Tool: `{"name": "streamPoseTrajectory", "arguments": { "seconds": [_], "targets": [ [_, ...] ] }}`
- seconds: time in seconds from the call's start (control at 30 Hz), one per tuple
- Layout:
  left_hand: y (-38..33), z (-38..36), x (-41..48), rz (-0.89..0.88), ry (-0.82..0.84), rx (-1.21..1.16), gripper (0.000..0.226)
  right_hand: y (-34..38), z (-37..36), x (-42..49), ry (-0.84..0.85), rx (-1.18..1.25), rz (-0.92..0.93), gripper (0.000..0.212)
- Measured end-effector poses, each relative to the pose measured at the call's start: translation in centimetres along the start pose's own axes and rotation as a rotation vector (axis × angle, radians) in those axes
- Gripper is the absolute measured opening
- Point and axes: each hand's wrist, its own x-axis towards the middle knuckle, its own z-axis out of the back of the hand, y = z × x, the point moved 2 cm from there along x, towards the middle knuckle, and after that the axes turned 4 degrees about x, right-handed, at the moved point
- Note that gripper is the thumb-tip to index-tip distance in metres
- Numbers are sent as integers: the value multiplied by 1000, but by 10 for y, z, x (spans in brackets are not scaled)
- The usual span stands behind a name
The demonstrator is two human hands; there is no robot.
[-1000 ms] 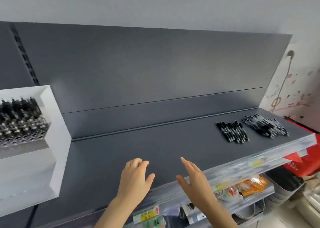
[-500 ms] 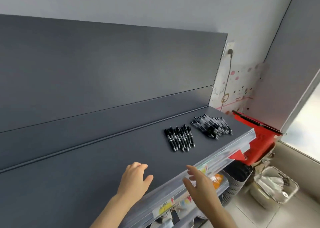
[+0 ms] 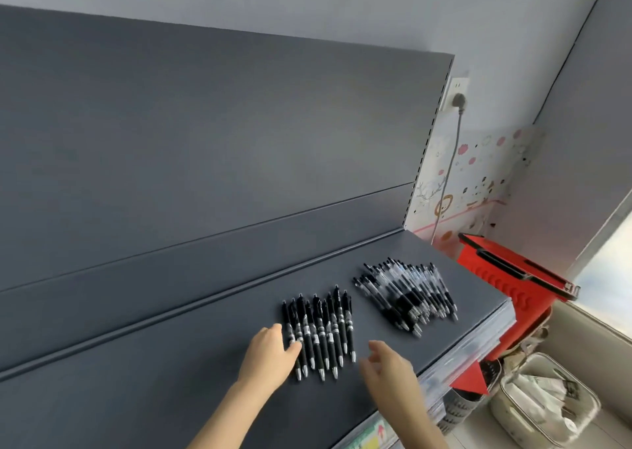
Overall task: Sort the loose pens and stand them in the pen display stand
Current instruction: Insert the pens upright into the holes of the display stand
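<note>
Head view: my left hand [image 3: 267,355] lies low over the dark shelf [image 3: 154,373], fingers relaxed, thumb touching the leftmost black pens [image 3: 321,332] and gripping nothing. My blurred right hand [image 3: 390,370] hovers open and empty beside their tips. Farther back lies a clear-barrelled pen pile [image 3: 407,294], with a red basket [image 3: 513,288] beyond.

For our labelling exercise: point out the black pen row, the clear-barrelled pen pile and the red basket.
black pen row [image 3: 319,332]: head view, on the middle barrels.
clear-barrelled pen pile [image 3: 407,293]: head view, centre of the heap.
red basket [image 3: 502,288]: head view, on its side wall.
</note>
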Motion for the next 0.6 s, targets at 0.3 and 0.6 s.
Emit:
{"name": "streamPoseTrajectory", "arguments": {
  "seconds": [0.3,0.6],
  "targets": [
    [-36,-18,26,245,18,-4,50,19,-20,74,128,-74,-56,23],
    [-23,-13,25,375,-13,-436,31,9,-6,100,384,250,-115,42]
  ]
}}
